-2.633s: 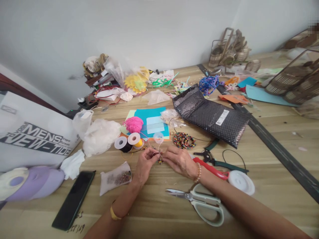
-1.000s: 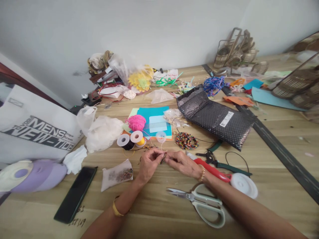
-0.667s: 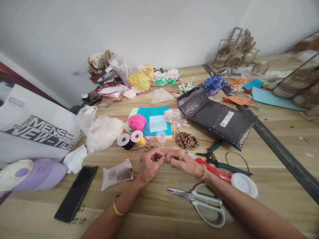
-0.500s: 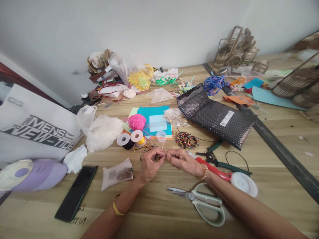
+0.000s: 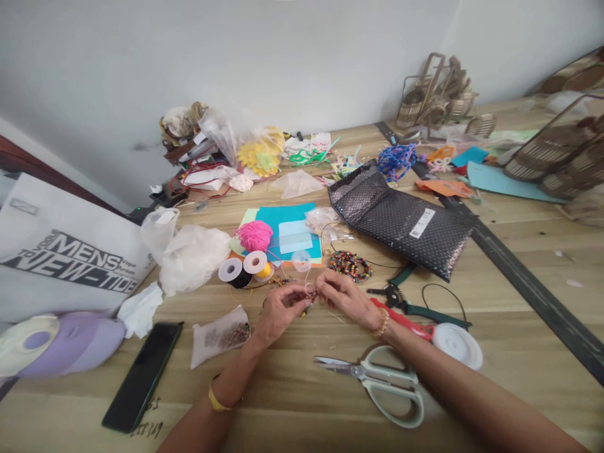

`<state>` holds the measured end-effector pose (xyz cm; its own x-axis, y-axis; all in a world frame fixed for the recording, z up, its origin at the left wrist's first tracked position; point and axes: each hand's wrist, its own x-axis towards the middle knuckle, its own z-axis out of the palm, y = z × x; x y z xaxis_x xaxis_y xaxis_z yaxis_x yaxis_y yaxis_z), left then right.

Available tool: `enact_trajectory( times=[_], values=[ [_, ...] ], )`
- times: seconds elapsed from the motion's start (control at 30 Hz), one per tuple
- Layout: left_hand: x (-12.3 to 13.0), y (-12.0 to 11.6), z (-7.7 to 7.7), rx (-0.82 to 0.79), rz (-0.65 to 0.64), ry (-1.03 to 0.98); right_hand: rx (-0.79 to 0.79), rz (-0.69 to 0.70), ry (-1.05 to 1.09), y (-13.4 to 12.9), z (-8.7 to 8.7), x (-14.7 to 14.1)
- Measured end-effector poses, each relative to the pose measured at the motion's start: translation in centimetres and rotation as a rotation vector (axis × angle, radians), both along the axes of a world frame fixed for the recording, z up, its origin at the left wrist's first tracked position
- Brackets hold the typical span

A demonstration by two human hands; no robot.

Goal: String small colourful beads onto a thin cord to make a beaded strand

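Note:
My left hand pinches a thin light cord at its fingertips, with a few small beads just beneath. Close against it, my right hand has its fingers closed on the same cord, which makes a small loop between the hands. Behind the right hand lies a coil of multicoloured beads. Loose beads are scattered behind the left hand, partly hidden by it. Scissors with pale handles rest on the table in front of the right hand.
Thread spools, a pink yarn ball and a small clear cup stand behind the hands. A bead bag and phone lie left. Green-handled pliers, a white spool and a black padded envelope are right.
A loop of cord now shows between my hands, and my right fingers have risen slightly. More of the beads under my left fingertips is visible. The whole view has shifted a little.

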<state>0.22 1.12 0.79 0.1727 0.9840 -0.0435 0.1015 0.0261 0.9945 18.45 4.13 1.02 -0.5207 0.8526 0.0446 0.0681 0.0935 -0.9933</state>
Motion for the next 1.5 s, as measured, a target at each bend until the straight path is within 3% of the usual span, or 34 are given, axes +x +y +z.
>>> enact_trajectory(
  times=[0.27, 0.5, 0.73, 0.97, 1.17, 1.3, 1.5],
  values=[
    [0.1, -0.3, 0.1, 0.12, 0.034, 0.08, -0.135, 0.041, 0.073, -0.1, -0.3, -0.3],
    [0.3, -0.4, 1.3, 0.176, 0.014, 0.136, -0.107, 0.046, 0.057, -0.3, -0.1, -0.4],
    [-0.2, -0.3, 1.7, 0.129, -0.04, 0.151, 0.098, 0.003, -0.001, -0.4, 0.7, -0.2],
    [-0.1, -0.4, 1.8, 0.276, -0.075, 0.371, 0.572, -0.058, -0.13, -0.6, 0.8, 0.0],
    [0.1, -0.6, 1.5, 0.425, -0.134, 0.533, 0.812, 0.009, -0.29, -1.4, 0.4, -0.2],
    [0.2, -0.8, 1.7, 0.481, -0.197, 0.539, 0.852, 0.024, -0.301, -1.7, 0.5, -0.2],
    [0.2, -0.8, 2.3, 0.376, -0.18, 0.468, 0.683, 0.056, -0.127, -1.2, 1.7, 0.1]
  ],
)
